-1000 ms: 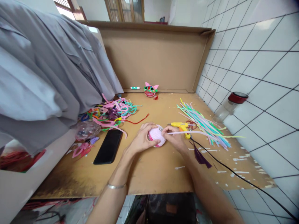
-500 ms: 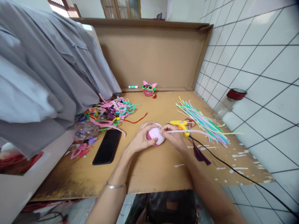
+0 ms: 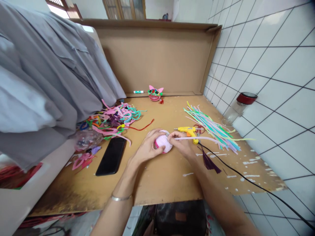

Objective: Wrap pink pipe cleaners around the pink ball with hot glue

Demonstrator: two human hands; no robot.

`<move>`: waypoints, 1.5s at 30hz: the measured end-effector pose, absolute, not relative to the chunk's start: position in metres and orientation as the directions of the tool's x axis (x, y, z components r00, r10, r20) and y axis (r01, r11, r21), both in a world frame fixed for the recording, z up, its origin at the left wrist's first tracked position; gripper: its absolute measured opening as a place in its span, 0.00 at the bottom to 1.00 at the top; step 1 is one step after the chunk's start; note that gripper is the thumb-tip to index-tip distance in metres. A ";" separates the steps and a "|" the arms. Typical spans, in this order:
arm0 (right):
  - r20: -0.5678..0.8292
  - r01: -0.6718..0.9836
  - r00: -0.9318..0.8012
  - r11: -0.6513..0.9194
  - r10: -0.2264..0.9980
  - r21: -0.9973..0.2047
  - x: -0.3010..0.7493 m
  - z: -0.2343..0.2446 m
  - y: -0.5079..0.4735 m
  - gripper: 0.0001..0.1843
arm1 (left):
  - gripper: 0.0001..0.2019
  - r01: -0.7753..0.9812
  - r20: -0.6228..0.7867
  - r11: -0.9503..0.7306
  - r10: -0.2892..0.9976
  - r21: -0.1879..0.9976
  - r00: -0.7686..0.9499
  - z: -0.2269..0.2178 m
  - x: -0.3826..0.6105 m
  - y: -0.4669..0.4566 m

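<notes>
A pale pink ball [image 3: 162,143], wrapped in rows of fuzzy stems with a darker pink band low on its left, is held above the tabletop. My left hand [image 3: 150,144] curls around its left side, thumb below. At the ball's right side my right hand [image 3: 179,141] pinches a light lilac pipe cleaner [image 3: 197,138], whose free length stretches to the right. The fingertips hide where the stem meets the ball. Just behind the right hand lies a yellow glue gun [image 3: 187,129], beside red-handled scissors [image 3: 199,129].
Straight pipe cleaners [image 3: 213,126] lie at the right, near a red-lidded jar [image 3: 237,108]. A tangle of bent stems [image 3: 120,114] and a black phone [image 3: 111,156] are at left. A purple tassel [image 3: 209,160] lies near the black cord [image 3: 236,172]. A small cat-eared figure [image 3: 155,94] stands at the back.
The whole view has shifted slightly, so the surroundings appear a little further left. Both hands keep nearly the same hold on the ball and the pipe cleaner.
</notes>
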State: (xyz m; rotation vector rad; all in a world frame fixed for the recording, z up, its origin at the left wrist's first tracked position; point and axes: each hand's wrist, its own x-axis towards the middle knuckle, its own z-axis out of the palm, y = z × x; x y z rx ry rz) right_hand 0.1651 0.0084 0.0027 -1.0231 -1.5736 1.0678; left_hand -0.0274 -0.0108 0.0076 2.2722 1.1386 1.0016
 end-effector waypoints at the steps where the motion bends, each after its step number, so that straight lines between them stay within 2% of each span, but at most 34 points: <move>1: 0.246 0.122 -0.202 0.274 0.948 -0.954 0.165 0.002 0.008 0.06 | 0.25 0.517 0.420 -0.585 0.810 0.624 0.410 0.008 -0.027 -0.011; 5: 0.270 0.117 -0.170 0.292 0.948 -0.949 0.164 0.000 0.009 0.07 | 0.32 0.539 0.419 -0.574 0.819 0.617 0.393 0.004 -0.022 -0.011; 8: 0.274 0.110 -0.168 0.294 0.947 -0.949 0.164 -0.001 0.010 0.07 | 0.38 0.582 0.448 -0.580 0.813 0.569 0.372 -0.005 -0.018 -0.008; 13: 0.256 0.115 -0.166 0.277 0.952 -0.954 0.165 -0.001 0.011 0.08 | 0.34 0.608 0.490 -0.584 0.804 0.538 0.338 -0.011 -0.013 -0.006; 19: 0.216 0.105 -0.165 0.235 0.962 -0.966 0.163 0.001 0.009 0.08 | 0.31 0.580 0.475 -0.559 0.824 0.592 0.309 -0.004 -0.013 -0.009; 25: 0.219 0.019 -0.194 0.227 0.956 -0.974 0.160 -0.003 0.009 0.11 | 0.31 0.528 0.478 -0.559 0.827 0.640 0.296 -0.005 -0.018 -0.004; 30: 0.282 0.097 -0.115 0.293 0.953 -0.951 0.160 -0.011 0.013 0.11 | 0.31 0.530 0.433 -0.492 0.869 0.691 0.241 -0.003 -0.021 -0.003; 34: 0.324 0.171 -0.039 0.326 0.945 -0.930 0.162 -0.022 0.020 0.18 | 0.34 0.500 0.371 -0.412 0.910 0.762 0.185 -0.002 -0.024 -0.003; 38: 0.247 0.112 -0.056 0.252 0.967 -0.961 0.162 -0.039 0.027 0.27 | 0.35 0.425 0.319 -0.352 0.936 0.834 0.150 -0.003 -0.026 0.001; 42: 0.186 0.101 -0.133 0.200 0.974 -0.975 0.159 -0.050 0.032 0.29 | 0.35 0.363 0.260 -0.282 0.959 0.888 0.110 -0.003 -0.027 0.003; 45: 0.205 0.127 -0.160 0.227 0.965 -0.966 0.156 -0.051 0.030 0.30 | 0.35 0.288 0.199 -0.224 0.973 0.931 0.116 -0.001 -0.027 0.002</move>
